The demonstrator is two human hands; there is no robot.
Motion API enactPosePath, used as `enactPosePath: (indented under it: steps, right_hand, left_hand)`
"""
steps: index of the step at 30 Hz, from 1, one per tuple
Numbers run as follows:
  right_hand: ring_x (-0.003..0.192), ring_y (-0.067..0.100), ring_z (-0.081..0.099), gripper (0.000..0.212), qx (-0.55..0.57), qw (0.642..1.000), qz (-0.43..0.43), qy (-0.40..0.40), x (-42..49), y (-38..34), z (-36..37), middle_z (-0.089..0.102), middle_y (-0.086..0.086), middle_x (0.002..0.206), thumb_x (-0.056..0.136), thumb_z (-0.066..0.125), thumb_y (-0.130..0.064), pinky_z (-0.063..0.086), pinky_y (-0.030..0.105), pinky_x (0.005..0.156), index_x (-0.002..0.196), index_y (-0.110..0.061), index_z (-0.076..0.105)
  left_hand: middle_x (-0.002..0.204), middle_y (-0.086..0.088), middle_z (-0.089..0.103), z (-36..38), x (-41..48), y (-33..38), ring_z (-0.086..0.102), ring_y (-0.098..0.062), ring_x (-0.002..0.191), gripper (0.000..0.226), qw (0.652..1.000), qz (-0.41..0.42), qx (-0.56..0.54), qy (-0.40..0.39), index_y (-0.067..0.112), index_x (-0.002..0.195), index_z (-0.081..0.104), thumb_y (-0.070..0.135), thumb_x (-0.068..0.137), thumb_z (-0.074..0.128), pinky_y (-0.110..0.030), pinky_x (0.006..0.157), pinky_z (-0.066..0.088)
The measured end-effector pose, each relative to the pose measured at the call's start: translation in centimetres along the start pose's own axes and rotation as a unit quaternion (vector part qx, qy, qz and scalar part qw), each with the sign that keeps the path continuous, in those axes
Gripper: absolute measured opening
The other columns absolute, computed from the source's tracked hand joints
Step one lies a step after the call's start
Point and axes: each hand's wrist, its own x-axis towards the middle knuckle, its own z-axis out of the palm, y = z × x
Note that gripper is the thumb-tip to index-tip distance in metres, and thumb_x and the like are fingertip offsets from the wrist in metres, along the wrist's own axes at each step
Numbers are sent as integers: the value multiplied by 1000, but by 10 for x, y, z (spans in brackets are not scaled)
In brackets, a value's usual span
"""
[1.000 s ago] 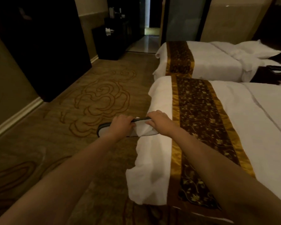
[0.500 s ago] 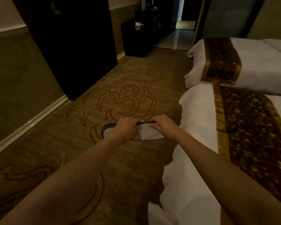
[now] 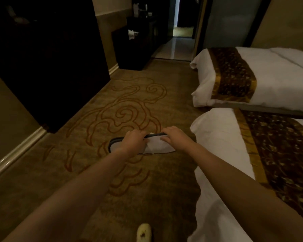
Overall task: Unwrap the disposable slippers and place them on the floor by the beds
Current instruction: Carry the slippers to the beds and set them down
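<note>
I hold a flat white disposable slipper with a dark rim out in front of me, lying sideways in the air above the carpet. My left hand grips its left half and my right hand grips the top edge of its right half. A fold of white material sticks up between the two hands. The near bed lies just right of the slipper. The far bed stands behind it.
Patterned brown carpet runs ahead to a tiled doorway. A tall dark cabinet lines the left wall, with a dark desk beyond it. A pale fluffy slipper on my foot shows at the bottom edge.
The view has swung left, away from the near bed and over the carpet. Both hands have stayed on the slipper, which now hangs over the floor instead of the bed's corner.
</note>
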Motion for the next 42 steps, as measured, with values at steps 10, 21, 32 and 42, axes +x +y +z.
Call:
enactPosePath:
  steps: [10,21,32,42]
  right_hand:
    - [94,27,57,21,18,996,77,39,169,107,-47,66,8,100,91,48,-30,47,40,77,99,-16,63]
    - [97,27,54,24,27,990,127,47,335,291,-106,64,10,103,93,48,-28,45,38,81,105,-14,62]
    - [94,26,57,23,50,983,171,47,456,448,-183,64,11,101,93,48,-25,46,39,79,105,-12,62]
    - [94,27,52,21,62,955,277,88,550,629,-239,60,12,99,94,46,-26,38,34,71,100,-10,58]
  left_hand:
    - [110,-10,66,-20,233,-38,58,-30,102,28,996,79,10,-35,13,111,59,27,92,43,-38,80,42]
    - [105,-12,66,-4,505,-16,58,-31,97,25,991,129,2,-30,11,102,60,27,93,44,-33,70,33]
    - [109,-10,67,-10,735,33,59,-30,101,26,984,166,7,-59,14,108,61,26,93,45,-38,79,43]
    - [112,-9,66,18,980,106,58,-29,104,26,959,267,9,-93,18,112,61,24,92,45,-39,85,44]
